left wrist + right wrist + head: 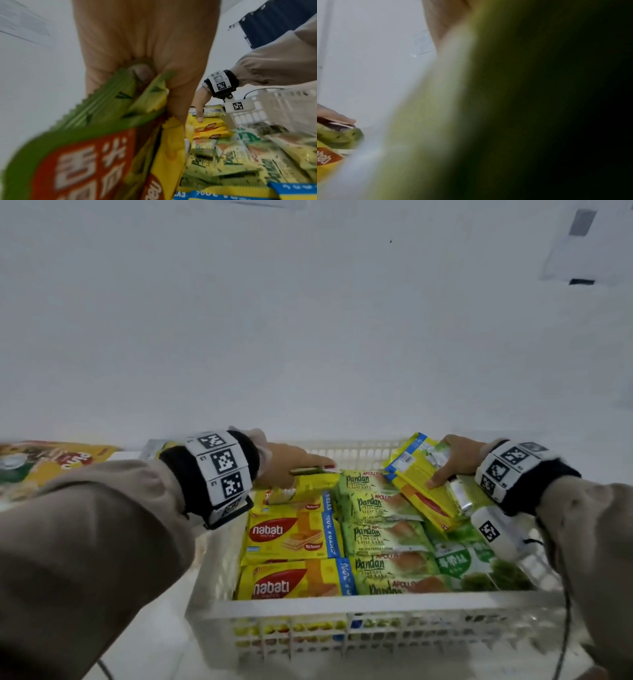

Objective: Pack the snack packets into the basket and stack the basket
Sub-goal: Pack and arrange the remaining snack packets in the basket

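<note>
A white slatted basket point(342, 611) holds yellow Nabati wafer packets point(291, 537) on its left and green Pandan cake packets point(383, 537) down its middle. My left hand point(287, 465) grips a green and a yellow packet point(109, 108) by their crimped ends over the basket's far left corner. My right hand point(452, 458) holds a bundle of yellow Nabati and green packets point(424, 484), tilted over the far right of the basket. In the right wrist view a blurred green packet point(488, 108) fills most of the frame.
A large yellow snack bag point(51, 462) lies on the white surface to the left of the basket. A green-and-white packet point(469, 563) sits at the basket's right side. A white wall rises just behind the basket.
</note>
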Demonstrator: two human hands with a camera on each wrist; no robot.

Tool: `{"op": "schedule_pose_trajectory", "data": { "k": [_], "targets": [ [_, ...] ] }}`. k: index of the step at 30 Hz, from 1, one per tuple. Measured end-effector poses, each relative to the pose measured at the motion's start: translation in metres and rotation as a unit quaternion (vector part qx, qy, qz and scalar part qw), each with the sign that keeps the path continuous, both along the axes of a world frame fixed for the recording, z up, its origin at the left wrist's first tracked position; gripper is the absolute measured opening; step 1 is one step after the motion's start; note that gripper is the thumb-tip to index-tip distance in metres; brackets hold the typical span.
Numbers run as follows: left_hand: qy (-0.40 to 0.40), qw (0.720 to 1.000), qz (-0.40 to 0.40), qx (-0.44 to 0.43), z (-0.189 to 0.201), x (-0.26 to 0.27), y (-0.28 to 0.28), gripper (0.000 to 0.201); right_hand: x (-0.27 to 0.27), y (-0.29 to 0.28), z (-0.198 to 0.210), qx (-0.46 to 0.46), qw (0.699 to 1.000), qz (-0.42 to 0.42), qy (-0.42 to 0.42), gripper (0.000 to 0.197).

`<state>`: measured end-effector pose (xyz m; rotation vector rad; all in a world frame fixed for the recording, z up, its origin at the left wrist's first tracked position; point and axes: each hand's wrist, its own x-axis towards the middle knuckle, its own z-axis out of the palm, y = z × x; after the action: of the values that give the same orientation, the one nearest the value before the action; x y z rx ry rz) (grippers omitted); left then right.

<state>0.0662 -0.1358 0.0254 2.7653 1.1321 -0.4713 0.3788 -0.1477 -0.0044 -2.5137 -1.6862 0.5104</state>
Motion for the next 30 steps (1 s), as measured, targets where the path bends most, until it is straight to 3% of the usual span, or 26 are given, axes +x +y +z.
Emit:
{"op": "schedule_pose_trajectory", "data": {
  "k": [2, 5, 9, 15, 20, 23, 27, 30],
  "targets": [
    [0.055, 0.998, 0.007, -0.004, -0.004, 0.003, 0.001, 0.075, 0.008, 0.004, -0.013, -0.016, 1.0, 0.017, -0.017, 0.117],
    [0.116, 0.993, 0.029, 0.001, -0.008, 0.005, 0.002, 0.083, 0.008, 0.002, -0.019, -0.026, 0.998, 0.019, -0.05, 0.11],
    [0.031, 0.997, 0.064, -0.014, 0.0, 0.003, 0.001, 0.081, 0.01, 0.008, -0.018, -0.03, 0.996, 0.046, -0.068, 0.12],
    [-0.113, 0.983, 0.141, -0.038, 0.037, -0.017, -0.001, 0.062, -0.003, -0.005, 0.009, 0.025, 0.997, 0.068, -0.027, 0.079],
    [-0.17, 0.958, 0.231, -0.023, 0.038, -0.058, 0.003, 0.055, -0.031, -0.024, 0.04, 0.083, 0.971, 0.22, 0.051, 0.075],
    [-0.193, 0.942, 0.274, -0.006, 0.016, -0.078, 0.005, 0.049, -0.062, -0.041, 0.042, 0.035, 0.946, 0.309, 0.09, 0.072],
    [-0.215, 0.926, 0.309, 0.014, -0.024, -0.084, 0.008, 0.053, -0.099, -0.043, 0.001, -0.098, 0.91, 0.396, 0.078, 0.082],
    [-0.25, 0.917, 0.31, -0.013, -0.046, -0.081, 0.01, 0.06, -0.111, -0.038, -0.023, -0.134, 0.893, 0.421, 0.09, 0.091]
  ]
}}
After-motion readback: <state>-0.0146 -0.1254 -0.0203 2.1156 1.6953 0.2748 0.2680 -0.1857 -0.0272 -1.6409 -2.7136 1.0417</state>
